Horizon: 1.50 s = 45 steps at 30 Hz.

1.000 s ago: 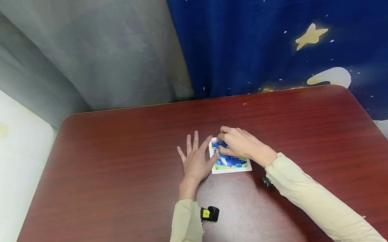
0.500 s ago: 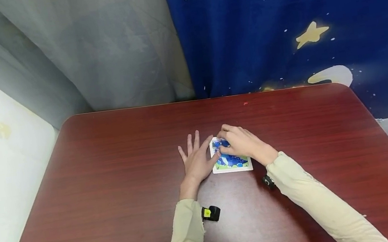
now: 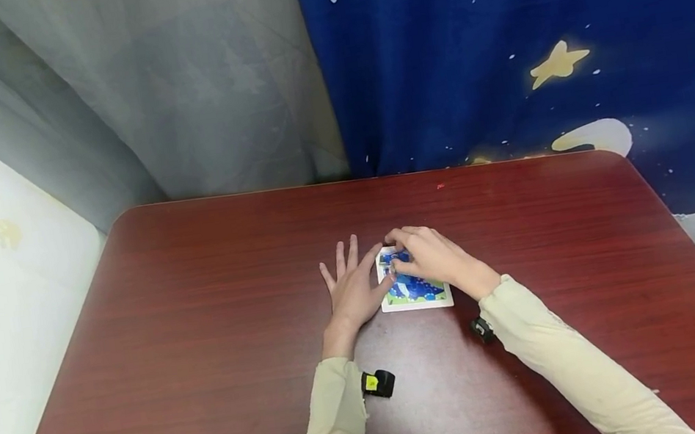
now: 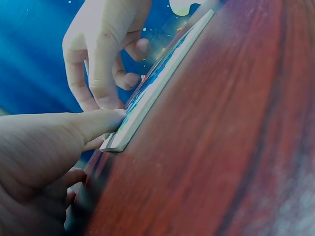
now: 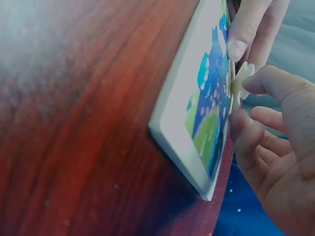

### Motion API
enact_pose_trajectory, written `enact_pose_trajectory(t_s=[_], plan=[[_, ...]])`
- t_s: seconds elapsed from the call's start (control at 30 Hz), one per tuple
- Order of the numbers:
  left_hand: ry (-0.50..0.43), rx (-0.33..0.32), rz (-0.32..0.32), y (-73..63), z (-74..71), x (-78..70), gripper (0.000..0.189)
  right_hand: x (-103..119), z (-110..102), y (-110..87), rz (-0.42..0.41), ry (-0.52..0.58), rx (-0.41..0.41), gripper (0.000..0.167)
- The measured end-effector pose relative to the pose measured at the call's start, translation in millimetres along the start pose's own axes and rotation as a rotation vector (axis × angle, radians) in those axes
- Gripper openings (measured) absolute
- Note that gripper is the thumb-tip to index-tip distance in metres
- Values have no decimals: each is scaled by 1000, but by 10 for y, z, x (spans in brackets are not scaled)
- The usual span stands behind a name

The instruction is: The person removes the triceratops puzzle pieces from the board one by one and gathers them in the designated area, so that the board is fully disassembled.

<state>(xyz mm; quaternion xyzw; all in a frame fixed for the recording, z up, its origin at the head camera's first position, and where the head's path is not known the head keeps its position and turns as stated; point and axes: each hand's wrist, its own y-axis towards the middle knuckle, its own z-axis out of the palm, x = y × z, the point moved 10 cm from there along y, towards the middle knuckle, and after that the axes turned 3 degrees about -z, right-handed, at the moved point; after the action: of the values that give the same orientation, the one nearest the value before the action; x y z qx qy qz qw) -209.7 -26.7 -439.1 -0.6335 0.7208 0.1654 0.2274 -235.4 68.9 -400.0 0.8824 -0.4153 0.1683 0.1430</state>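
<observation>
While pinched at the far-left part of the puzzle board (image 3: 418, 305), looks tipped up rather than flat: tag as puzzle piece (image 5: 240, 81), small, pale, wavy-edged. Can't tell long axis, nor contact with the board below. Log board as flat on the counter (image 3: 205, 341), roughly square, no clear long axis, white rim round a blue-green print. Mark right hand (image 3: 429, 256) as holding the piece: grip nearly closed, thumb and fingertips on it, most of the board lying from there toward the person. Mark left hand (image 3: 353, 292) along the board's left edge: thumb resting on top, just beside the right fingertips, other fingers straight and spread, wrapped round nothing, probably steadying. Further out, note black device (image 3: 379, 384) at left wrist, gray curtain (image 3: 202, 82) and blue curtain (image 3: 431, 49) beyond the counter.
</observation>
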Motion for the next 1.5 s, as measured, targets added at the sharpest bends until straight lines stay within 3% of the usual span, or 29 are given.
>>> enact_pose_trajectory(t_s=[0.2,0.53,0.93,1.1,1.5], plan=[[-6,3,1,-2,4,0,60,-78,4,-20,55,108,-27,37],[-15,3,-2,6,5,16,60,-155,-157,-71,8,136,-104,26],[-40,-18,17,-12,-23,-6,60,-783,-519,-544,180,133,-154,31],[-39,-16,11,-14,-20,17,60,-907,-483,-648,204,135,-137,29],[-45,-15,19,-11,1,14,60,-969,-390,-648,217,179,-123,27]])
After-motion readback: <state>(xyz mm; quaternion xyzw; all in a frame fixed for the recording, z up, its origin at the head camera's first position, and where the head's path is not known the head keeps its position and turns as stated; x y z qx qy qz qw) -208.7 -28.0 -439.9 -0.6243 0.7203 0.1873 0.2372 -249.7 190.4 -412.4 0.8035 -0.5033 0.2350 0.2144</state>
